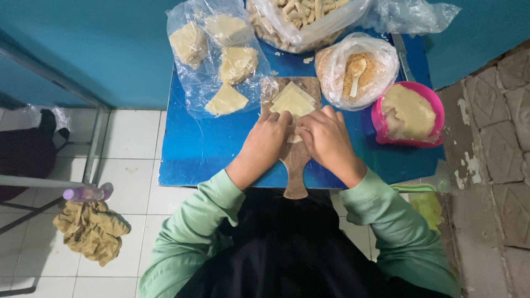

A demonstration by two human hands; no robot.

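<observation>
A pale thin pastry sheet (293, 101) lies on a wooden paddle-shaped board (296, 165) on a small blue table (199, 149). My left hand (265, 140) and my right hand (326, 135) meet over the near corner of the sheet, fingers curled and pinching the dough between them. Both sleeves are light green. What lies under the fingers is hidden.
Behind the board lie a clear bag of folded pastry sheets (221, 60), a bag of rolled pieces (303, 19), a bag of brown crumbs with a white spoon (357, 69) and a pink bowl of pale paste (408, 113). A metal frame (94, 143) and a rag (91, 229) sit left on the tiled floor.
</observation>
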